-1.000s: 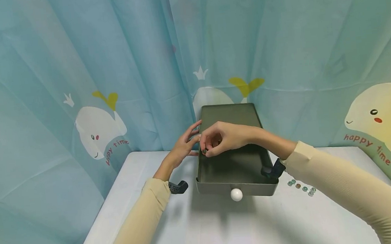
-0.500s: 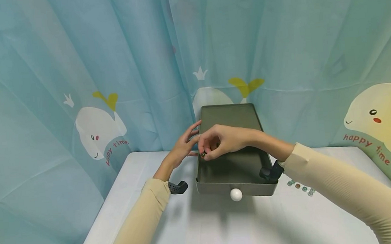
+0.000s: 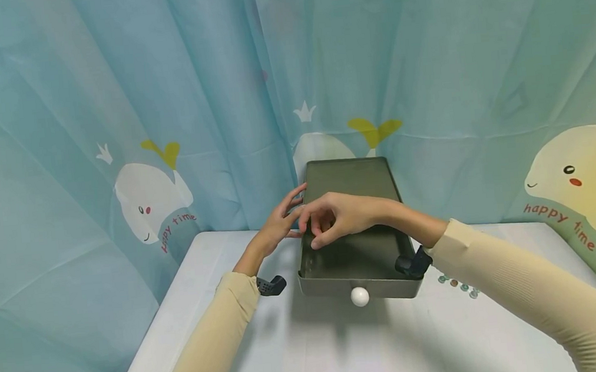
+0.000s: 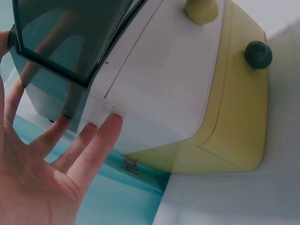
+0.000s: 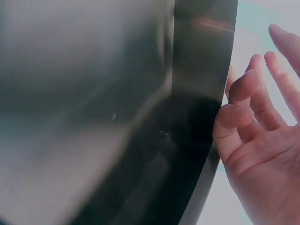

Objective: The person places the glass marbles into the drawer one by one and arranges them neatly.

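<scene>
A dark grey drawer (image 3: 333,287) with a white knob (image 3: 360,297) stands out toward me, its inside facing up. Over its left part is my right hand (image 3: 350,212), thumb apart from the bent fingers, nothing seen between them. The right wrist view shows that hand (image 5: 262,159) beside the drawer's dark wall (image 5: 201,89), fingers partly bent. My left hand (image 3: 276,224) is at the drawer's left side, fingers spread. In the left wrist view its fingertips (image 4: 113,119) lie against the white section (image 4: 164,75) of a drawer cabinet, and its palm shows.
Several small coin-like discs (image 3: 464,288) lie on the white table (image 3: 270,354) right of the drawer, partly behind my right sleeve. A yellow section (image 4: 239,117) with a green knob (image 4: 258,55) is below the white one. A blue whale-print curtain (image 3: 205,99) hangs close behind.
The small dark round thing pinched in my right hand earlier no longer shows there, and thumb and fingers have parted. That hand moved slightly left and nearer. My left hand stays in place.
</scene>
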Demonstrator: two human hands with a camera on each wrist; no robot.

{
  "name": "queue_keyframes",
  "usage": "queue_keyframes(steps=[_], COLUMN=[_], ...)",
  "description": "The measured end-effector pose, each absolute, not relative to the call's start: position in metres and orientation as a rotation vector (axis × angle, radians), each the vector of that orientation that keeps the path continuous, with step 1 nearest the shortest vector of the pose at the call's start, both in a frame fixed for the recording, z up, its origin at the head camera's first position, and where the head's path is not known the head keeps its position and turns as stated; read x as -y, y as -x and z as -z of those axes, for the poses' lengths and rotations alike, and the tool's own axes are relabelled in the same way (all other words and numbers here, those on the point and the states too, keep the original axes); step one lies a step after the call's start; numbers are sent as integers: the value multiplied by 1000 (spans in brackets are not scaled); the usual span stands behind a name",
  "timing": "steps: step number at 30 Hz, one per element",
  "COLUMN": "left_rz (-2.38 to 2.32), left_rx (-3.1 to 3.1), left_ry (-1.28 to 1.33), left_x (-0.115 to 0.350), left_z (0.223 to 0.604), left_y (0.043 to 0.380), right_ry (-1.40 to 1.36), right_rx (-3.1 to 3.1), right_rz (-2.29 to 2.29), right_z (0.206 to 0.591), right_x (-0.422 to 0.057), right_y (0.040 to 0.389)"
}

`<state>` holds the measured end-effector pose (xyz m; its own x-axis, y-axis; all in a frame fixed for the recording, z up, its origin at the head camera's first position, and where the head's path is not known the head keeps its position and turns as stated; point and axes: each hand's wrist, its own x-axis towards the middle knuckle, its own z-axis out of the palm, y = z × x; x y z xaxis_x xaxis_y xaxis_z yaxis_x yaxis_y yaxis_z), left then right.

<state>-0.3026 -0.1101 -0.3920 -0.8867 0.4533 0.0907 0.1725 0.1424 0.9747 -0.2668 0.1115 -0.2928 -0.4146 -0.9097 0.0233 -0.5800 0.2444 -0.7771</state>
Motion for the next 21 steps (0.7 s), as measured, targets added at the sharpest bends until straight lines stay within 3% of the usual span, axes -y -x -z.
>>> queue_keyframes(steps=[21], left_rz=[-1825], left_rx=[-2181], left_ry=[-607], left_x=[108], left_z=[391], left_y=[301], right_ry=[1351], right_rx=[-2259], right_rz=[1040], right_z=[271], right_x=[-142], right_y=[253])
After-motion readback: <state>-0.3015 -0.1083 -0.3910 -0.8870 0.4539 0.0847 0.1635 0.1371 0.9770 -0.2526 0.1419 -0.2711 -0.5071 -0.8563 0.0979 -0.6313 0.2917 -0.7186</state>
